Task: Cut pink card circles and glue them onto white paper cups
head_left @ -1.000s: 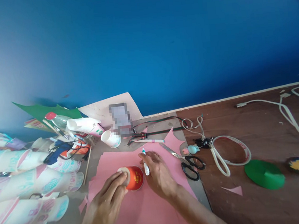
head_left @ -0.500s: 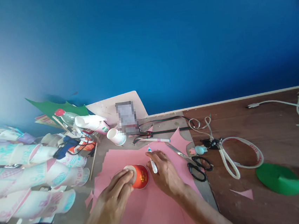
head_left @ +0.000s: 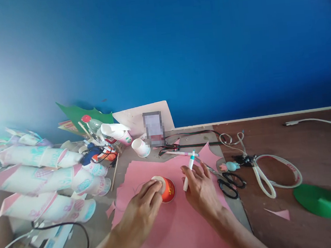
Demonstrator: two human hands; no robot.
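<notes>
An orange-red paper cup (head_left: 168, 189) with yellow print stands upside down on a large pink paper sheet (head_left: 170, 232). My left hand (head_left: 145, 204) is closed on the cup, its fingertips pressing the pale base. A faint curved line shows on the paper left of the cup. To the right of the cup, apart from it, my right hand (head_left: 199, 187) grips a white marker (head_left: 189, 170) with a teal upper end. The marker is tilted, and its lower end is near the paper. Black-handled scissors (head_left: 228, 188) lie beside my right hand.
Long stacks of decorated paper cups (head_left: 39, 181) lie at left. A white cup (head_left: 141, 147) and a blurred-out upright panel (head_left: 154, 129) stand at the back. A coiled white cord (head_left: 278, 171) and a green paper cone (head_left: 319, 201) lie at right, near the blue wall (head_left: 206, 57).
The whole view has shifted, so things appear farther right. My right hand has moved rightward from the cup, and the marker now leans the other way. My left hand stays on the cup.
</notes>
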